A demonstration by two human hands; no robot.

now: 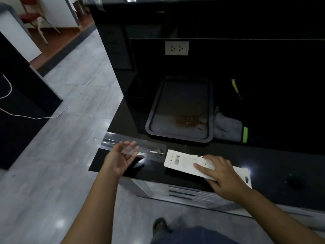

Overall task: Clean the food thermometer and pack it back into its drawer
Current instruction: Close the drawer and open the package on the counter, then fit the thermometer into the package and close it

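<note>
A white packaging card (181, 159) with a barcode lies on the black counter's front edge. My right hand (221, 173) rests on top of it, with fingers and thumb holding it. A thin metal probe (162, 153) sticks out from the card's left end into a long clear plastic sleeve (149, 149). My left hand (121, 158) grips that sleeve near its middle, palm up, and my fingers show through the plastic. The rest of the thermometer is hidden by the card and my right hand.
Behind the hands sits a dark tray (151, 120) with a brown stain. A grey cloth (226, 127) with a green band lies to its right, and a yellow-handled tool (236, 89) lies further back. A wall socket (176, 48) is behind. Grey drawer fronts (184, 192) are below the counter.
</note>
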